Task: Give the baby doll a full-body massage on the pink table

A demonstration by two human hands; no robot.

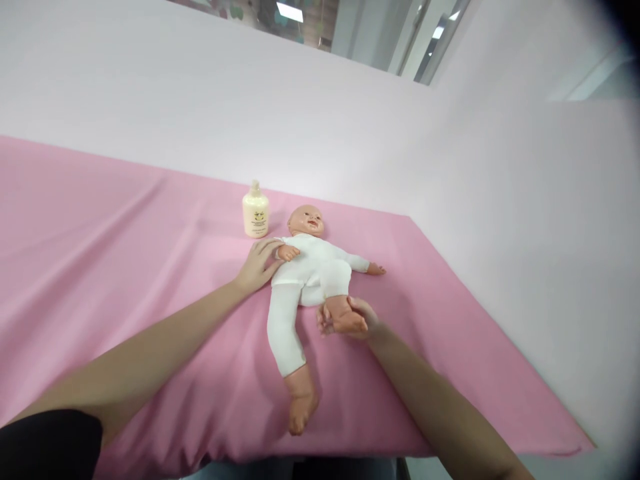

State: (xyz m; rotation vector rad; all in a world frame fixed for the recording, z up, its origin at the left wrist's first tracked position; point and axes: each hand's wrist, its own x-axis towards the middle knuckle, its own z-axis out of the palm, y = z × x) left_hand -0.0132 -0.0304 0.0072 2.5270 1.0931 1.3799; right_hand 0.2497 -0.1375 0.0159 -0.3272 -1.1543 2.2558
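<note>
You can read no words here for certain. The only printing you have before you is on the front of the cream bottle [256,209]: a small dark emblem [259,216], a few short lines of dark print [259,224] beneath it, and another line lower down. The letters are too small and blurred to make out.

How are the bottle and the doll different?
The bottle stands upright, but the doll lies on its back. The bottle is smaller than the doll. The right hand holds the doll's bent leg, while no hand touches the bottle. Both the bottle and the doll are on the pink cloth.
</note>
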